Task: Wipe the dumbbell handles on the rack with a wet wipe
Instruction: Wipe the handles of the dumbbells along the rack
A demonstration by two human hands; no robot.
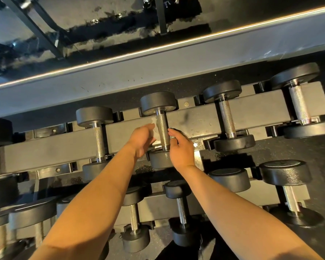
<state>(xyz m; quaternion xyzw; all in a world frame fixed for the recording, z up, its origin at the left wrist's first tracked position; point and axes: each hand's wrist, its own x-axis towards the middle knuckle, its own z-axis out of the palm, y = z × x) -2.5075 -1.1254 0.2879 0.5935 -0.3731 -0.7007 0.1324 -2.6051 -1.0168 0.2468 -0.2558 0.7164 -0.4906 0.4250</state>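
A dumbbell with a knurled steel handle (163,128) lies across the top bar of the rack (54,147), between black round heads. My left hand (142,140) holds a pale wet wipe (155,131) against the left side of that handle. My right hand (180,149) sits on the handle's right side with its fingers curled toward the steel; how firmly it grips is hard to tell.
Other dumbbells rest on the top bar to the left (99,139) and right (227,117), (299,106). A lower tier holds several smaller dumbbells (182,209). A grey ledge with a lit strip (158,47) runs behind the rack.
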